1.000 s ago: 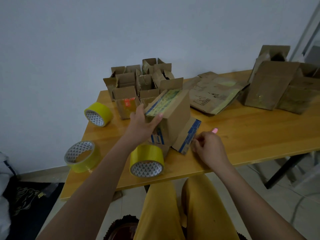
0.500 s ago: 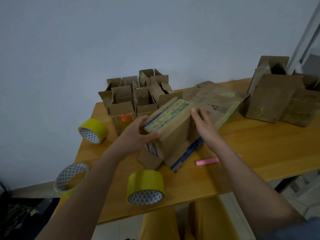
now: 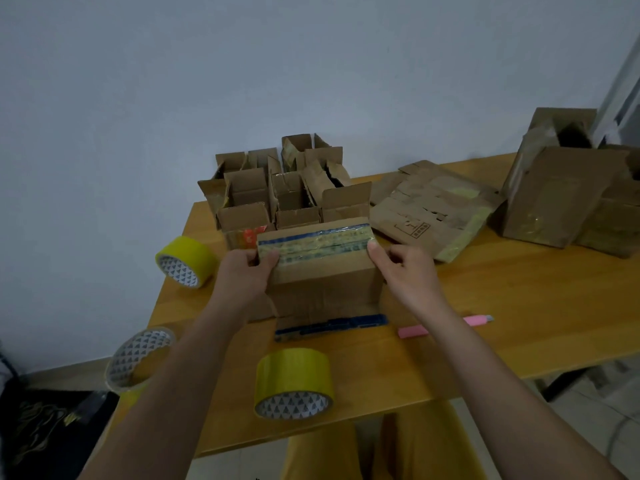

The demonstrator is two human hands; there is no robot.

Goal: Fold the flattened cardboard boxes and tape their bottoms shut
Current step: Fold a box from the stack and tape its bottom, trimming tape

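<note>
The brown box (image 3: 322, 271) wears yellow tape over a blue stripe. Just beside it on the orange-tan desk (image 3: 519, 306) lie a pink cutter (image 3: 414, 330) and a yellow tape roll (image 3: 293, 382) with a triangle-patterned core.

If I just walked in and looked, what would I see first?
First you'd see two hands, the left hand and the right hand, holding a cardboard box by its ends in the middle of the wooden table, with shiny tape along its top. Next, the bright yellow tape roll at the near edge, and a crowd of open little boxes standing behind.
</note>
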